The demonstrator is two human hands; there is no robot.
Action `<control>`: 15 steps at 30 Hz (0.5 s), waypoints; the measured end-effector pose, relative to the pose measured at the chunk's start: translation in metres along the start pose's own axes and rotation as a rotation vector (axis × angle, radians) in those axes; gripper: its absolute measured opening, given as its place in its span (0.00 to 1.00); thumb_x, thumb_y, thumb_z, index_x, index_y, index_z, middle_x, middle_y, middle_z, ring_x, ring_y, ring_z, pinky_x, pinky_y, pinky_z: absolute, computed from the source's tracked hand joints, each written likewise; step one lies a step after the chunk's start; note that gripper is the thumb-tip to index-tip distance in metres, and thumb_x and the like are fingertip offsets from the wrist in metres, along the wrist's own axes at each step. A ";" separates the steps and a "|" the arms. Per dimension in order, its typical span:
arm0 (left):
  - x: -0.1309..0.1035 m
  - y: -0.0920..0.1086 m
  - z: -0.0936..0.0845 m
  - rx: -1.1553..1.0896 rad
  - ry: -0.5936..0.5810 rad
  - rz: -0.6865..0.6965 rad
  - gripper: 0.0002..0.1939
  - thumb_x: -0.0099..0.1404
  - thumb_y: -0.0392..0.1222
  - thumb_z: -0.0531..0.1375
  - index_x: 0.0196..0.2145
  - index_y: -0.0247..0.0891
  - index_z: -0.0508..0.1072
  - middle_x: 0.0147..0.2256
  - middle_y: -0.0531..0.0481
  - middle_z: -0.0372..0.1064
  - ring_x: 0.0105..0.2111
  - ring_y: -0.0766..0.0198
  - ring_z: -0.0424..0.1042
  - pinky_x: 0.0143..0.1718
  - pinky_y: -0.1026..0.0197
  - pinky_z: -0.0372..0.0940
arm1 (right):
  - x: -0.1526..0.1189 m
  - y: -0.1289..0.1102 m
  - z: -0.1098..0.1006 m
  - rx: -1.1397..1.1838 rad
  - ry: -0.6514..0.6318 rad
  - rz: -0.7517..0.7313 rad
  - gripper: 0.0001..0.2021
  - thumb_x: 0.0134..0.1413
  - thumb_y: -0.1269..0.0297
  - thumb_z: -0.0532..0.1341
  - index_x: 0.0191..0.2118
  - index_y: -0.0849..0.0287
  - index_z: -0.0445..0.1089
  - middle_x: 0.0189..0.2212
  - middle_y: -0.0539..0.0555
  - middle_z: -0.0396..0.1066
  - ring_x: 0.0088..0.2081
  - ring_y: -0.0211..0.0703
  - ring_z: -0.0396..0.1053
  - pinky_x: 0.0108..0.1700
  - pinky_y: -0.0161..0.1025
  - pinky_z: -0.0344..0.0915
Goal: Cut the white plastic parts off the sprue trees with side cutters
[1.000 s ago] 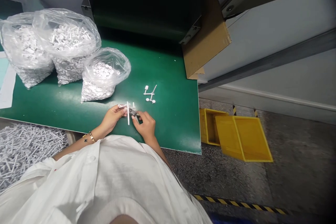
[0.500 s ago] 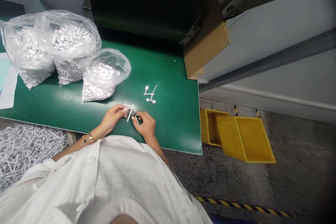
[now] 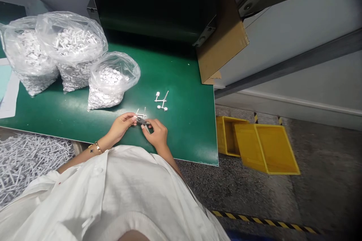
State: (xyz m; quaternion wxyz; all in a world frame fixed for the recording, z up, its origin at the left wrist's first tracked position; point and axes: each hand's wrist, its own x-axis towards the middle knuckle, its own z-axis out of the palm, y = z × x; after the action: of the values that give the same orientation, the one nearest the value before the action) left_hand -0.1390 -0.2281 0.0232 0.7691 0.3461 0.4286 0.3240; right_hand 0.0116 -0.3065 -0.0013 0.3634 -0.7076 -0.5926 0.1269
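My left hand (image 3: 122, 126) pinches a small white plastic sprue (image 3: 141, 115) between thumb and fingertips, near the front edge of the green table. In my right hand (image 3: 157, 133) is a pair of nippers (image 3: 141, 121), its dark jaws pointing left against the sprue by my left fingertips. Whether the blades are closed on the plastic is too small to tell. Beyond my hands, a second white sprue (image 3: 162, 100) with flat round and square parts lies loose on the table.
Three clear plastic bags of small white parts (image 3: 109, 90) (image 3: 75, 56) (image 3: 34, 60) stand at the left. White plastic scraps (image 3: 31, 162) pile up below the table's left front. A cardboard piece (image 3: 223, 45) stands at the back right. Yellow crates (image 3: 266, 148) sit on the floor.
The sprue in my left hand has turned: its long stem, which slanted toward me across the nippers, now points away. More of the nippers' jaws shows.
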 end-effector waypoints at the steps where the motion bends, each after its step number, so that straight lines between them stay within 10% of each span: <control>1: 0.000 0.000 0.000 0.003 -0.001 -0.001 0.15 0.49 0.45 0.69 0.32 0.35 0.75 0.28 0.53 0.70 0.28 0.71 0.67 0.36 0.65 0.63 | 0.000 0.000 0.000 0.001 -0.003 0.000 0.09 0.52 0.59 0.60 0.37 0.56 0.73 0.27 0.49 0.70 0.28 0.35 0.68 0.35 0.32 0.63; 15: 0.002 -0.003 -0.002 0.033 0.004 0.005 0.15 0.48 0.45 0.70 0.32 0.35 0.75 0.27 0.53 0.70 0.28 0.70 0.67 0.36 0.65 0.63 | 0.001 0.002 0.000 -0.031 -0.016 -0.030 0.10 0.53 0.58 0.60 0.37 0.56 0.73 0.26 0.48 0.69 0.28 0.35 0.67 0.34 0.32 0.62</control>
State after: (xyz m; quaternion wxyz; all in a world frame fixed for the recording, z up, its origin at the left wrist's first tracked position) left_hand -0.1393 -0.2280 0.0195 0.7617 0.3591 0.4344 0.3197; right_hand 0.0129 -0.3060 -0.0024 0.3495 -0.7032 -0.6078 0.1180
